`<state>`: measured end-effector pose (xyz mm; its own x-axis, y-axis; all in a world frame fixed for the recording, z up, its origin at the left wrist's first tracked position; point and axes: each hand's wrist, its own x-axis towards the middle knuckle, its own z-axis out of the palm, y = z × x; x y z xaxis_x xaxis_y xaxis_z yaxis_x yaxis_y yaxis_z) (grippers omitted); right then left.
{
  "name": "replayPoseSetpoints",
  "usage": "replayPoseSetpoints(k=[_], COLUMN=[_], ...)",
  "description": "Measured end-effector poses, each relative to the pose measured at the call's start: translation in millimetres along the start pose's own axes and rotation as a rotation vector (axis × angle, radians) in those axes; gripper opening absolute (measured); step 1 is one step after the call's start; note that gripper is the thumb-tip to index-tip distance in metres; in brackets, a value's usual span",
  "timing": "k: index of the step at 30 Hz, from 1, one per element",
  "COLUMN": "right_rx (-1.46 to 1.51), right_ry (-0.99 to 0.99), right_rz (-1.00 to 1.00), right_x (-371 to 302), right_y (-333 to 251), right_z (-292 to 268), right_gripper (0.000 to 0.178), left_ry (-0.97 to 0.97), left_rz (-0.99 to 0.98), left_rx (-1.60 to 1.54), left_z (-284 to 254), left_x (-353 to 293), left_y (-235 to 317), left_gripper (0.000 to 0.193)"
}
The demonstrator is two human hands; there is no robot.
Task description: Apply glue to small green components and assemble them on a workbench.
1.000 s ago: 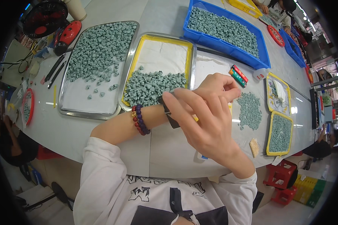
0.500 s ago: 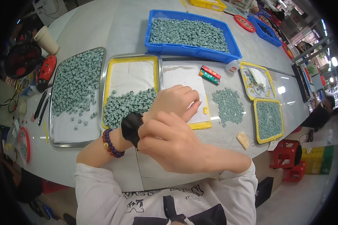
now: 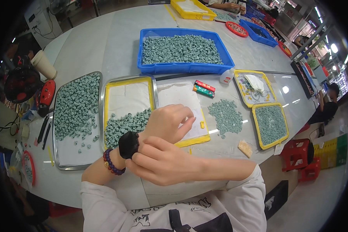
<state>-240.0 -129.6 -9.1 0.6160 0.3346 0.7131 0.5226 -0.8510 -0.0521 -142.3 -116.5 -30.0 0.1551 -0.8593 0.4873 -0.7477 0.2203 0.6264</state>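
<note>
A black wristwatch (image 3: 128, 145) is worn on the left wrist, beyond a beaded bracelet (image 3: 111, 164), and is turned upward where it can be reached. The left forearm is laid crosswise in front of the body, apparently so that the wrist is presented to the right hand (image 3: 160, 162). By that hand the watch's right edge is met with bent, gathered fingers; whether the strap or case is actually pinched cannot be told. The left hand (image 3: 166, 120) is held loosely curled, with thumb and fingers a little apart and nothing seen between them.

Behind the wrists, blue-green stones (image 3: 125, 125) are heaped at the near end of a yellow-edged tray (image 3: 127, 80); its far end is left bare, perhaps as sorting room. More stones are spread in the metal tray (image 3: 71, 158) on the left, and a bulk supply is kept in the deep blue bin (image 3: 185, 69) at the far side, where the walls presumably prevent spilling. Finer chips (image 3: 226, 118) are scattered on the table to the right, while others are contained in a small yellow-rimmed tray (image 3: 259, 143), probably kept separate by size.
</note>
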Motion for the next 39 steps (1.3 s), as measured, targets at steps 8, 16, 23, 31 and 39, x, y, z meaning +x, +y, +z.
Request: replayPoseSetpoints(k=[8,16,23,31,39], right_rx=[0.103,0.189,0.078,0.072,0.149], right_ry=[0.068,-0.205,-0.406,-0.255,-0.341], right_rz=[-0.126,0.273,0.188,0.088,0.128], right_x=[9,32,29,25,35], right_y=[-8,-3,6,3,9], right_z=[-27,-45,-27,-18,-27], right_gripper=[0.026,0.057,0.070,0.069,0.068], left_ry=[-0.082,-0.232,-0.292,-0.320,-0.229], left_rz=[-0.003,0.293,0.265,0.195,0.206], left_rx=[-0.101,0.227,0.226,0.142,0.055], left_z=[-6,-18,-43,-58,-36], left_x=[-8,-13,-37,-64,-50], left_y=[24,28,21,14,14], left_gripper=[0.007,0.011,0.011,0.011,0.012])
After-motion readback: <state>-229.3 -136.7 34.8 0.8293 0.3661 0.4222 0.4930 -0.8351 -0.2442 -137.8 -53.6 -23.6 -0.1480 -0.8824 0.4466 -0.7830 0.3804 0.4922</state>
